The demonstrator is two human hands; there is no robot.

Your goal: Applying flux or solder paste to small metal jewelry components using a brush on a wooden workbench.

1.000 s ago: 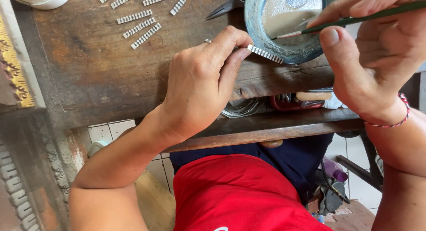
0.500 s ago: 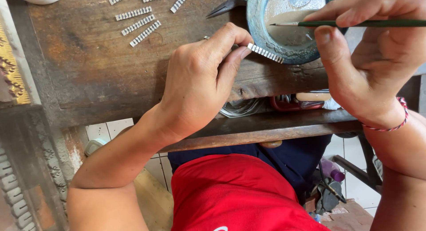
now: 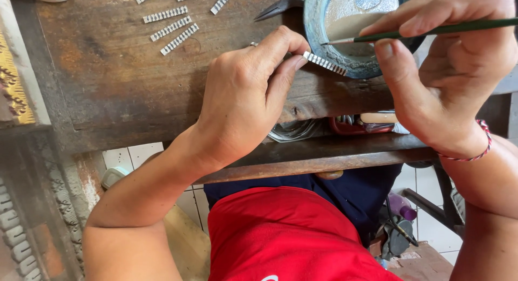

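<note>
Swinging flatter now, my brush [image 3: 431, 31] has levelled out: a second ago it slanted up toward the right, and now the green handle lies almost straight across, with the tip at the near inside wall of the blue bowl [image 3: 345, 70]. My left hand [image 3: 243, 97] has hardly shifted; it sits on the wooden bench [image 3: 108, 81] as before, with the little ridged metal strip [image 3: 325, 63] poking out to the right, just under the brush tip.

Grip check. Left thumb and forefinger are closed tight on one end of the strip, the other fingers curled under. My right hand [image 3: 453, 81] has the brush pinched between thumb and fingertips, the thumb stretched long below the handle, the hand not fully closed.

To do this well, I reckon I should keep the left wrist planted on the bench so the strip stays dead level at the bowl's rim. Light touch with the tip, taking only a little of the pale stuff in the bowl, and letting the bristles do the work rather than pressing. Too much and it could flood the ridges.

More strips [image 3: 171, 28] lie in a loose scatter at the far left of the bench, well apart from my hands. Dark pliers [image 3: 280, 7] rest just beside the bowl.
</note>
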